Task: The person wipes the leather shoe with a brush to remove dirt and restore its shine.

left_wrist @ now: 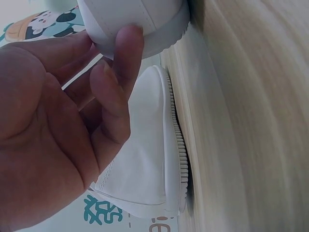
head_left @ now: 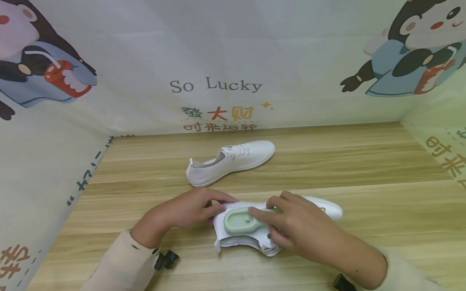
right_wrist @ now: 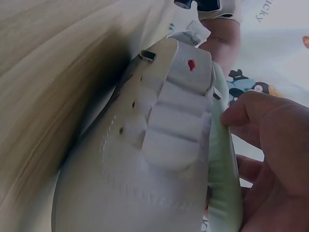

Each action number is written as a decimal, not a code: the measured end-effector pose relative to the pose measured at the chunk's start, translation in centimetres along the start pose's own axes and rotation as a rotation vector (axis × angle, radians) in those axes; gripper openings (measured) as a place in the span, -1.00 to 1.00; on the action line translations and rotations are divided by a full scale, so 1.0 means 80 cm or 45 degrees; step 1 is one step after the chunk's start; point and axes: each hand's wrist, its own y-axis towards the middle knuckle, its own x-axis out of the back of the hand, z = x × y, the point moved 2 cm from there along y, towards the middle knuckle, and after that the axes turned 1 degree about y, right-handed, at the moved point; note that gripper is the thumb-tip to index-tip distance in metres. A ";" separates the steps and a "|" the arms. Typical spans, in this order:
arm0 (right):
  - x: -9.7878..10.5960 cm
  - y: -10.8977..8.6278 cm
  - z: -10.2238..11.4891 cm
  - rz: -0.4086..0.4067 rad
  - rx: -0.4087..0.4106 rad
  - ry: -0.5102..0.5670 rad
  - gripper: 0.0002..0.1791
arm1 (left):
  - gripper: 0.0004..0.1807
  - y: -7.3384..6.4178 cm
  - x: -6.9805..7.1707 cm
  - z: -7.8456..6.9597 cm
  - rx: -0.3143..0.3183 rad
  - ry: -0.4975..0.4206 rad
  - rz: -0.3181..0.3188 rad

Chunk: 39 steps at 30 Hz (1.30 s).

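A white lace-up shoe (head_left: 222, 238) lies on its side, its opening toward me and toe to the right. My left hand (head_left: 194, 212) grips it by the heel, fingertips (left_wrist: 129, 41) at the edge of the sole. Across the shoe's upward side lies a light green brush (head_left: 240, 221) with an oval, hollowed head; its bristles are hidden. My right hand (head_left: 298, 222) holds its handle, the index finger stretched along it. In the right wrist view the green brush (right_wrist: 224, 179) runs alongside the shoe's tongue (right_wrist: 174, 130).
A second white shoe (head_left: 233, 159) stands upright behind, toe to the right. Both lie on a wood-grain surface (head_left: 364, 161). Printed cloth walls (head_left: 306, 60) close off the back and sides. Black wrist mounts (head_left: 166, 260) sit at my cuffs.
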 end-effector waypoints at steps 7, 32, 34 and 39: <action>0.015 -0.017 -0.013 -0.054 -0.087 -0.070 -0.48 | -0.66 0.002 -0.001 -0.001 0.009 0.019 -0.006; 0.051 -0.048 -0.045 -0.129 -0.094 -0.142 -0.44 | -0.65 -0.002 -0.002 -0.001 0.055 0.043 -0.015; 0.045 -0.043 -0.042 -0.127 -0.093 -0.129 -0.46 | -0.65 -0.002 -0.002 -0.001 0.058 0.042 -0.014; 0.031 -0.026 -0.032 -0.094 -0.099 -0.087 -0.47 | -0.65 -0.001 -0.001 -0.001 0.044 0.031 -0.011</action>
